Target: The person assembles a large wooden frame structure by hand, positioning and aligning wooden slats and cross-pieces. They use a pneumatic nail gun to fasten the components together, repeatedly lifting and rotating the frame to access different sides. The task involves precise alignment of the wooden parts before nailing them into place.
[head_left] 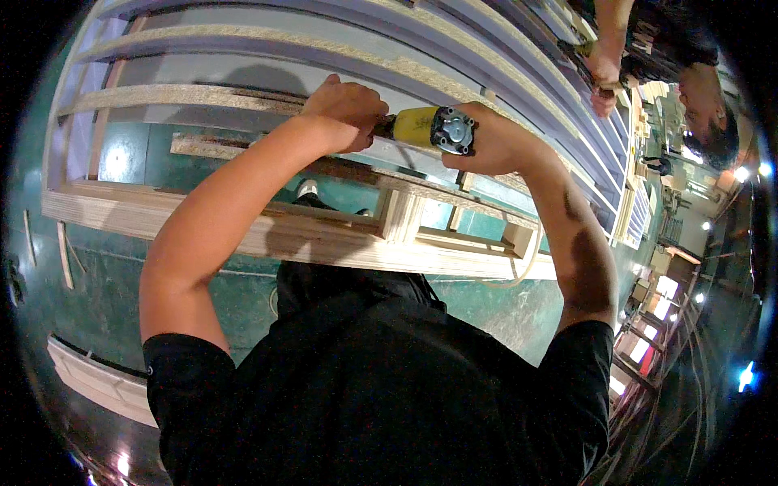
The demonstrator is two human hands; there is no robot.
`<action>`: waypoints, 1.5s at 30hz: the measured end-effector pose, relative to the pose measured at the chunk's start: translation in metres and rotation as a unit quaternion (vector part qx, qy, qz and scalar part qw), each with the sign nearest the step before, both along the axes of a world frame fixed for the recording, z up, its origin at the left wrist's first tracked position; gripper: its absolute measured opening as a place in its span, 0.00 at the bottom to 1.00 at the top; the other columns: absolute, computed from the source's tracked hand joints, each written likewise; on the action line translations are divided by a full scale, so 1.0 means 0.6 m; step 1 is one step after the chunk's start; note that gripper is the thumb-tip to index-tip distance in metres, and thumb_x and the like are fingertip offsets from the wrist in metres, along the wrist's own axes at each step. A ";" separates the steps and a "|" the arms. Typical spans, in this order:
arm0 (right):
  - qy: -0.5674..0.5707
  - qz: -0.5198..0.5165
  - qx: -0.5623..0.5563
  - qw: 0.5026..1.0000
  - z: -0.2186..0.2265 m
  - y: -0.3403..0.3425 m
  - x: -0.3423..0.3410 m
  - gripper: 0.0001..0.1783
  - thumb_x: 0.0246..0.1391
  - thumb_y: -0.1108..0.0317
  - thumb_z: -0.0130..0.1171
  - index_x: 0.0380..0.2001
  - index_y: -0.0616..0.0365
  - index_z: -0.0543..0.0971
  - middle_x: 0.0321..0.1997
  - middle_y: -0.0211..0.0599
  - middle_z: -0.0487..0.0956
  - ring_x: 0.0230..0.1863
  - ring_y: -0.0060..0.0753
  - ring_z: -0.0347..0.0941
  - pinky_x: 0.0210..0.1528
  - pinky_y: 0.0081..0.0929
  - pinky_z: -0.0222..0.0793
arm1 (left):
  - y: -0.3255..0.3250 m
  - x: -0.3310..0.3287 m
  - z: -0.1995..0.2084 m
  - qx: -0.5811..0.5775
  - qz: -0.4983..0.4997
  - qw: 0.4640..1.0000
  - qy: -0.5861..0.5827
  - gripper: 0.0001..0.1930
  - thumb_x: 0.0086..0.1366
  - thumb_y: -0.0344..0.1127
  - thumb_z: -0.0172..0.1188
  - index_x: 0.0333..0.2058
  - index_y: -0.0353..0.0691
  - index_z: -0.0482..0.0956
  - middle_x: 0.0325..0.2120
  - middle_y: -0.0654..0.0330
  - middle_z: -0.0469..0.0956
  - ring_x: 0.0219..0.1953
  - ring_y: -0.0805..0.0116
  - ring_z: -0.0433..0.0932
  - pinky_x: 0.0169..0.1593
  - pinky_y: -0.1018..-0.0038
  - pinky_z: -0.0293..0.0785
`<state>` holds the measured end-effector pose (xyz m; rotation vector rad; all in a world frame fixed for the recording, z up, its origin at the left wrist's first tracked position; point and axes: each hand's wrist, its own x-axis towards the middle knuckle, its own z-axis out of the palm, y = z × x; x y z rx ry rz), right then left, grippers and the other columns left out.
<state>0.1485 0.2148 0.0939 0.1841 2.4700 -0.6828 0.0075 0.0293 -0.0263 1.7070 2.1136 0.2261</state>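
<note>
My right hand (494, 142) is wrapped round the handle of a yellow and black air nail gun (415, 127), whose round black-and-grey cap faces up. Its nose points left, beside my left hand (344, 113). My left hand is closed over a wooden slat (186, 99) of a large frame, the knuckles close to the tool's nose. My fingers hide that part of the slat. Below both hands lies a darker strip of wood (348, 168), and nearer me runs the frame's pale front rail (324, 243) with a short upright block (399, 217).
Several parallel slats (243, 39) span the frame beyond my hands. A co-worker's hand (604, 69) grips a tool at the frame's far right. Thin wood strips (65, 255) lie on the green floor (113, 292) at left, near a white panel (97, 377). A pale hose (531, 259) hangs by the rail.
</note>
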 end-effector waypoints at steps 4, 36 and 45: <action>-0.064 -0.036 -0.025 0.997 0.011 -0.004 -0.013 0.39 0.43 0.57 0.74 0.56 0.66 0.72 0.45 0.50 0.79 0.43 0.40 0.78 0.45 0.32 0.75 | 0.000 0.001 0.002 0.015 0.002 1.000 -0.001 0.13 0.52 0.41 0.66 0.38 0.49 0.82 0.38 0.60 0.82 0.45 0.56 0.81 0.50 0.55 0.70; -0.056 -0.182 0.102 0.976 0.038 0.517 0.651 0.35 0.43 0.65 0.73 0.56 0.60 0.73 0.46 0.50 0.82 0.47 0.47 0.79 0.51 0.37 0.74 | 0.521 0.542 0.030 0.087 -0.070 0.992 -0.051 0.20 0.54 0.42 0.68 0.45 0.48 0.76 0.43 0.58 0.78 0.50 0.51 0.77 0.53 0.52 0.71; -0.052 -0.152 0.095 0.983 0.033 0.524 0.629 0.35 0.43 0.63 0.73 0.56 0.61 0.73 0.46 0.51 0.81 0.47 0.49 0.78 0.51 0.37 0.74 | 0.537 0.542 -0.028 0.180 -0.070 0.980 -0.040 0.15 0.53 0.36 0.65 0.41 0.47 0.77 0.39 0.57 0.77 0.46 0.49 0.77 0.44 0.52 0.77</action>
